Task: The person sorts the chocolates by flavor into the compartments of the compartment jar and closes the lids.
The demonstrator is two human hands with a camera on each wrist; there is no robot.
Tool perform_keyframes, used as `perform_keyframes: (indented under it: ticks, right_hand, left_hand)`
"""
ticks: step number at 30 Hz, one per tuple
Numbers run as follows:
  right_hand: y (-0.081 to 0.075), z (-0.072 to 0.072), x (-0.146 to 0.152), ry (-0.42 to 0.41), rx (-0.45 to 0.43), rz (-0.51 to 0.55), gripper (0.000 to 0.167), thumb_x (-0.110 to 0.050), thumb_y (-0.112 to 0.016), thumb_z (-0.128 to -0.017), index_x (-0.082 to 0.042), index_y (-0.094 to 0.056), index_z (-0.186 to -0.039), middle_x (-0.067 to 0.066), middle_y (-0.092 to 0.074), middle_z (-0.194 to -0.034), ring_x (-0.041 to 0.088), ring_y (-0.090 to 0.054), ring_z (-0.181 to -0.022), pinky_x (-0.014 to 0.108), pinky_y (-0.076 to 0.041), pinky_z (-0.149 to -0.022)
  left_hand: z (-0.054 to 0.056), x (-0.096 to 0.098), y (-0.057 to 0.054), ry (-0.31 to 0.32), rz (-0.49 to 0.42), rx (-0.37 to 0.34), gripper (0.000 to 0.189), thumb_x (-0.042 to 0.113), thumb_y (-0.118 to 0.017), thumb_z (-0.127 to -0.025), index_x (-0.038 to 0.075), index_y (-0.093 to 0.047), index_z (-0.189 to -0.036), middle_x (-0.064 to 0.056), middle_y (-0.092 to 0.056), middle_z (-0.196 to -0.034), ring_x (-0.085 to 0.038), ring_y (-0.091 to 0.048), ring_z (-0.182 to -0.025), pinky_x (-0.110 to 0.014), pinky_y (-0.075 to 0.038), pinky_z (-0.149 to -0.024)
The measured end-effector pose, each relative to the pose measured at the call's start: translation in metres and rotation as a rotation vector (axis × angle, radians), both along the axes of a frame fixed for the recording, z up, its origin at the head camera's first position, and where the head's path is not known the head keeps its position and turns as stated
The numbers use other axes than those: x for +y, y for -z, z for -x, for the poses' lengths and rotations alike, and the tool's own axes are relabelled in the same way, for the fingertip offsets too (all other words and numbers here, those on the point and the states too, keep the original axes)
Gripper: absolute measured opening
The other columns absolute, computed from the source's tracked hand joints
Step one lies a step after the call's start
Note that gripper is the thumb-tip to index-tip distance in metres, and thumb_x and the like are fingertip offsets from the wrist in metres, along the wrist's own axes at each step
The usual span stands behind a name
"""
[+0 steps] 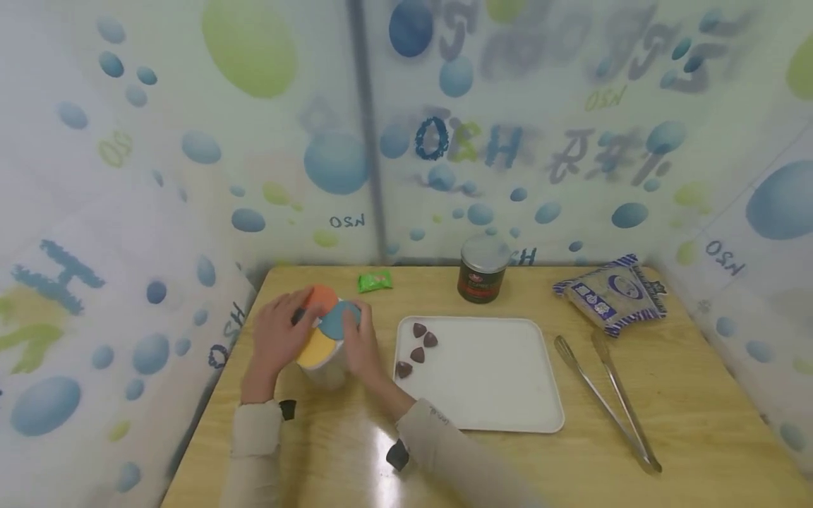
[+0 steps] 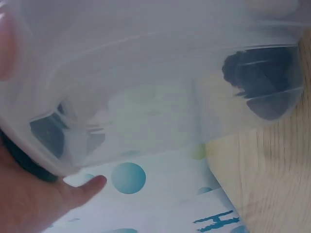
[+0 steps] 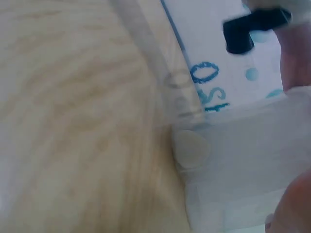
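Observation:
A translucent plastic storage container (image 1: 330, 372) stands at the left of the table, with an orange lid (image 1: 322, 299), a blue lid (image 1: 339, 321) and a yellow lid (image 1: 315, 349) on top. My left hand (image 1: 276, 335) grips it from the left, fingers reaching over the lids. From the right, my right hand (image 1: 365, 346) holds it, thumb against the blue lid. Through the clear wall (image 2: 146, 116) in the left wrist view, dark shapes show at both ends. The right wrist view catches only the container's cloudy side (image 3: 248, 160) and part of a hand.
A white tray (image 1: 483, 381) right of the container carries several small dark brown pieces (image 1: 417, 354). Metal tongs (image 1: 610, 409) lie further right, below a blue-and-white bag (image 1: 612, 295). A dark canister (image 1: 480, 275) and a green packet (image 1: 375, 281) stand along the back edge.

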State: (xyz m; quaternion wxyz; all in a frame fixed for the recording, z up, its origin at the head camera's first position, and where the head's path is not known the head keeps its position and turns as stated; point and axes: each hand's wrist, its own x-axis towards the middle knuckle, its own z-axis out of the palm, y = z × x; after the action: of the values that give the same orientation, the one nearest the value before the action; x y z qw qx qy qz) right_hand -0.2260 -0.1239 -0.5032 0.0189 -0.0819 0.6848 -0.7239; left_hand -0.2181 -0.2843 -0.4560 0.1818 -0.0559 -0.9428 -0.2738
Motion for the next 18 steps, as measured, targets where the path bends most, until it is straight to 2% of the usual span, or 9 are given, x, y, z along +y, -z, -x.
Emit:
perform_keyframes:
  ticks: [3, 5, 6, 8, 11, 14, 16, 18]
  right_hand:
    - [0.003, -0.011, 0.0, 0.028, 0.056, -0.01, 0.04, -0.037, -0.039, -0.106, -0.012, -0.042, -0.138, 0.008, -0.055, -0.136, 0.02, -0.057, -0.123, 0.038, -0.047, -0.105]
    - [0.003, -0.013, 0.001, 0.05, 0.096, -0.03, 0.036, -0.032, -0.042, -0.105, -0.012, -0.043, -0.135, 0.008, -0.056, -0.132, 0.017, -0.058, -0.118, 0.034, -0.049, -0.101]
    - [0.002, -0.013, 0.003, 0.055, 0.111, -0.045, 0.035, -0.031, -0.042, -0.105, -0.011, -0.044, -0.134, 0.008, -0.057, -0.13, 0.017, -0.058, -0.116, 0.033, -0.049, -0.1]
    - [-0.001, -0.013, 0.003, 0.047, 0.125, -0.065, 0.035, -0.03, -0.044, -0.104, -0.009, -0.044, -0.132, 0.01, -0.057, -0.127, 0.018, -0.058, -0.114, 0.033, -0.049, -0.1]
    - [-0.006, -0.007, 0.006, 0.008, 0.131, -0.11, 0.04, -0.03, -0.046, -0.103, -0.005, -0.043, -0.134, 0.013, -0.054, -0.13, 0.023, -0.054, -0.12, 0.039, -0.046, -0.104]
    - [-0.012, 0.003, 0.012, -0.061, 0.131, -0.143, 0.045, -0.031, -0.041, -0.104, -0.006, -0.041, -0.141, 0.015, -0.047, -0.143, 0.027, -0.045, -0.135, 0.047, -0.038, -0.113]
    - [-0.013, 0.009, 0.016, -0.111, 0.146, -0.151, 0.045, -0.03, -0.035, -0.107, -0.009, -0.039, -0.146, 0.013, -0.043, -0.151, 0.027, -0.04, -0.141, 0.048, -0.034, -0.116]
    - [-0.01, 0.014, 0.017, -0.135, 0.173, -0.135, 0.043, -0.027, -0.031, -0.109, -0.009, -0.04, -0.147, 0.011, -0.043, -0.153, 0.026, -0.041, -0.143, 0.048, -0.035, -0.116]
  left_hand:
    - [0.005, -0.006, 0.003, 0.059, -0.118, 0.024, 0.042, 0.03, -0.057, -0.101, 0.005, -0.061, -0.135, -0.021, -0.063, -0.134, -0.045, -0.053, -0.127, -0.061, -0.035, -0.109]
    - [0.007, -0.008, 0.005, 0.072, -0.224, 0.037, 0.036, 0.024, -0.055, -0.103, 0.003, -0.064, -0.131, -0.02, -0.062, -0.134, -0.043, -0.053, -0.129, -0.06, -0.035, -0.11]
    - [0.007, -0.008, 0.007, 0.067, -0.281, 0.041, 0.035, 0.023, -0.053, -0.103, 0.003, -0.064, -0.13, -0.02, -0.061, -0.136, -0.041, -0.051, -0.131, -0.058, -0.034, -0.111]
    - [0.001, -0.011, 0.01, 0.02, -0.385, 0.041, 0.036, 0.025, -0.05, -0.105, 0.003, -0.063, -0.131, -0.017, -0.057, -0.143, -0.037, -0.046, -0.138, -0.056, -0.032, -0.115]
    - [-0.015, -0.01, 0.013, -0.1, -0.496, 0.042, 0.041, 0.029, -0.047, -0.106, 0.006, -0.059, -0.137, -0.011, -0.046, -0.154, -0.033, -0.036, -0.146, -0.055, -0.028, -0.119]
    - [-0.041, 0.002, 0.015, -0.198, -0.57, 0.06, 0.043, 0.031, -0.049, -0.105, 0.007, -0.055, -0.141, -0.01, -0.037, -0.159, -0.034, -0.028, -0.15, -0.06, -0.023, -0.119]
    - [-0.056, 0.015, 0.018, -0.202, -0.589, 0.066, 0.045, 0.029, -0.049, -0.105, 0.007, -0.05, -0.144, -0.011, -0.028, -0.163, -0.036, -0.022, -0.151, -0.065, -0.017, -0.118]
    - [-0.064, 0.027, 0.023, -0.15, -0.604, 0.067, 0.047, 0.024, -0.049, -0.105, 0.006, -0.045, -0.148, -0.012, -0.018, -0.166, -0.037, -0.014, -0.153, -0.067, -0.015, -0.118]
